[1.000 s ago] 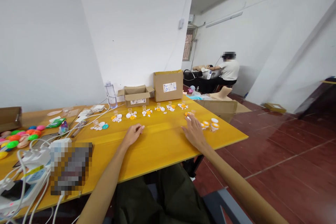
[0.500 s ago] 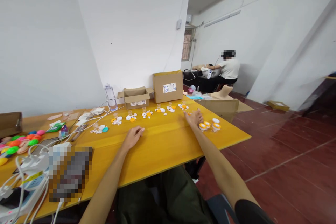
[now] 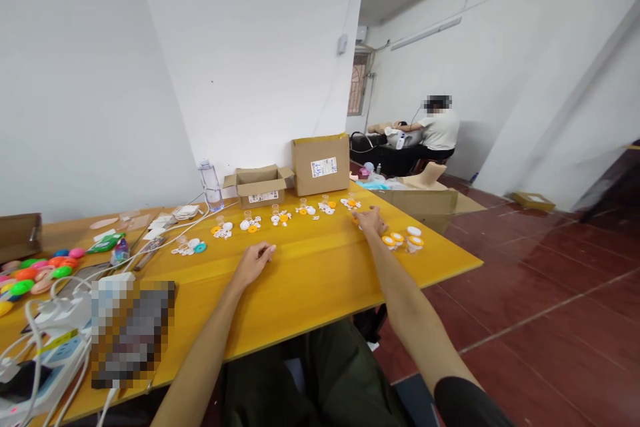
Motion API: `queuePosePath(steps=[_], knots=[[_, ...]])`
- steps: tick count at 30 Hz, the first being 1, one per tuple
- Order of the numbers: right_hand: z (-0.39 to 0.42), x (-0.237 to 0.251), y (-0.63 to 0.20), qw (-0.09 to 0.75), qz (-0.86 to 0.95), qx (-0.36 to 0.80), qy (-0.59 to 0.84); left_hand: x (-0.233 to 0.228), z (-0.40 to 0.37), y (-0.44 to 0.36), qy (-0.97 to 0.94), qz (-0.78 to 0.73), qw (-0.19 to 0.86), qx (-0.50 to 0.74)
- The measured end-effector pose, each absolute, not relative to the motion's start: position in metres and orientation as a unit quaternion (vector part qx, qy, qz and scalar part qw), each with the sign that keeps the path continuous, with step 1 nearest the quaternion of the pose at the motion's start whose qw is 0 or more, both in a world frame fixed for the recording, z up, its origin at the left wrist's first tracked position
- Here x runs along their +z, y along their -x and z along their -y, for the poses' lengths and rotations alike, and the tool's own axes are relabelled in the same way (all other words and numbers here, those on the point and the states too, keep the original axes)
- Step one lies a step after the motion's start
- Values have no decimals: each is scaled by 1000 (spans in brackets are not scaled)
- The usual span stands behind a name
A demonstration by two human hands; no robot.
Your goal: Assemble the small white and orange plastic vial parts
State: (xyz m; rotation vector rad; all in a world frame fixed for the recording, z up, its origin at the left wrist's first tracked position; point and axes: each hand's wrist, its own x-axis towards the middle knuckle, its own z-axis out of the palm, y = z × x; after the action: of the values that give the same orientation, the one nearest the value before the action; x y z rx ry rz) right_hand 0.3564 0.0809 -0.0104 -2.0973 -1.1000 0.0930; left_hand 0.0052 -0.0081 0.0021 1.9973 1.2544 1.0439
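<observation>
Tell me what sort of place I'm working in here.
Probably a small workshop or assembly room: a long yellow wooden table holds rows of small orange and white plastic parts, brown cardboard boxes stand by the white wall, and another person works at a separate station.

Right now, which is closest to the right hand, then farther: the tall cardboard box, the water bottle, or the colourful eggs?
From the right hand:
1. Tall cardboard box, just behind it by the wall.
2. Water bottle, farther left by the wall.
3. Colourful eggs, at the table's far left.
</observation>
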Motion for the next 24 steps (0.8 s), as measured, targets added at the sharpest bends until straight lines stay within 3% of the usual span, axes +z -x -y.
queuePosePath(steps=[9,24], knots=[[-65,7,-337,400,457,154,779,2,6,-5,-745,-467,283,382],[-61,-17,-234,431,590,246,636,-1,-3,-2,-711,-468,310,424]])
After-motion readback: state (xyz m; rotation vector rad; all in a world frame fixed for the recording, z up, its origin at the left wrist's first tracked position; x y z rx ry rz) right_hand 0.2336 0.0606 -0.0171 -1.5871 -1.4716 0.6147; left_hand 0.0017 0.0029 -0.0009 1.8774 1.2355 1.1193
